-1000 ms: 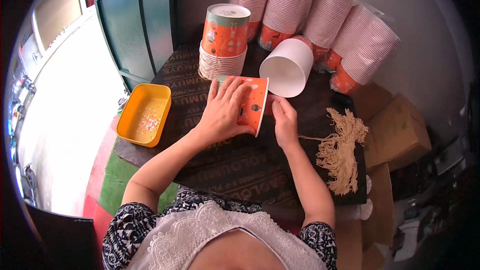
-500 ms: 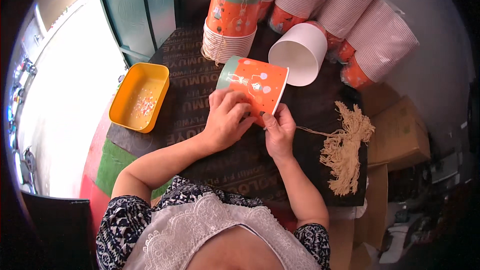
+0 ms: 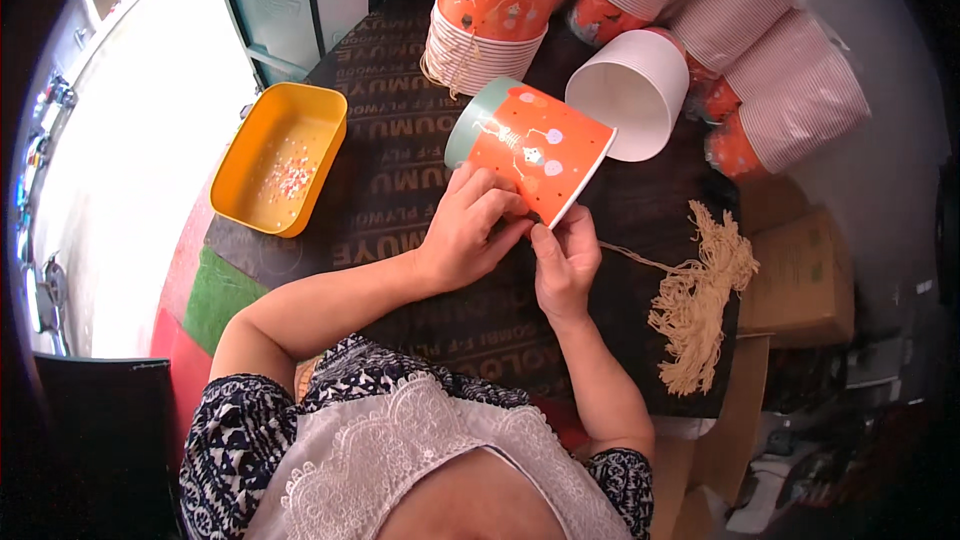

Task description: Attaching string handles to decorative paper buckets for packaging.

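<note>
Pinched in my left hand (image 3: 474, 230) and right hand (image 3: 567, 268), a smooth, tapered orange-and-green paper cup (image 3: 535, 152) tilts sideways, long axis slanting, white-rimmed mouth rightward and toward me.

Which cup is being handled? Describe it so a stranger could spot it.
Over the black tabletop, find the person's left hand and right hand. Both are on a tilted orange cup with a grey-green base band and white rim. Unlike the stacked cups and the cup lying on its side beyond, it alone has hands on it.
</note>
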Demonstrator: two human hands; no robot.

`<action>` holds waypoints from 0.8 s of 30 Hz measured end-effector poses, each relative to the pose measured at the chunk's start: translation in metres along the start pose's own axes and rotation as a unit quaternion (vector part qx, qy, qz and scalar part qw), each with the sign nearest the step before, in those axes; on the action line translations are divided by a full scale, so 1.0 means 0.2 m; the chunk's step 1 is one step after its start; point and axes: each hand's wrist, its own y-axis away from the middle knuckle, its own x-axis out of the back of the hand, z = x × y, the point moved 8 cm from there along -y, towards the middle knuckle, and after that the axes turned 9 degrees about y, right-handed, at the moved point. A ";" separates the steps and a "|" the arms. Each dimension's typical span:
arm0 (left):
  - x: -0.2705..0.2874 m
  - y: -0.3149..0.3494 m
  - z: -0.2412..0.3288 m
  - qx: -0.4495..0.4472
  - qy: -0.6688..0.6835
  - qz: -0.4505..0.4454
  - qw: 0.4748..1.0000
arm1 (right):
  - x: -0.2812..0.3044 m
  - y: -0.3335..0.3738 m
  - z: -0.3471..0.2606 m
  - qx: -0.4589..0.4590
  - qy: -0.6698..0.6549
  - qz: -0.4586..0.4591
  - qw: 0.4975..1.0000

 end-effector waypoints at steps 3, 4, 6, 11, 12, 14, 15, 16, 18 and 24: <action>0.00 0.00 0.00 0.006 0.016 -0.004 1.000 | -0.02 0.00 -0.02 0.008 0.003 0.003 1.000; 0.00 0.00 -0.01 0.007 0.016 -0.004 1.000 | -0.03 -0.01 -0.03 0.008 -0.001 0.007 1.000; -0.01 0.01 -0.01 0.001 0.025 -0.005 1.000 | -0.04 -0.01 -0.04 0.010 0.003 0.003 1.000; -0.02 0.01 0.00 0.003 0.021 -0.005 1.000 | -0.03 -0.02 -0.03 0.014 0.029 -0.004 0.999; -0.02 0.01 0.00 0.001 0.021 0.000 1.000 | -0.03 -0.02 -0.04 0.025 0.041 -0.001 0.999; -0.02 0.00 0.00 0.004 0.016 -0.003 1.000 | -0.03 -0.02 -0.05 0.036 0.051 0.001 0.998; -0.02 0.00 0.00 0.006 0.011 -0.005 1.000 | -0.02 -0.02 -0.04 0.030 0.053 0.003 0.998; -0.02 0.00 0.00 0.006 0.010 -0.005 1.000 | -0.02 -0.02 -0.03 0.025 0.055 0.005 0.998; -0.02 0.01 -0.02 0.018 -0.006 -0.018 1.000 | -0.03 -0.01 -0.03 0.030 0.067 0.009 0.997; -0.01 0.01 -0.03 0.017 -0.023 -0.022 0.999 | -0.04 -0.01 -0.04 0.047 0.117 0.016 0.992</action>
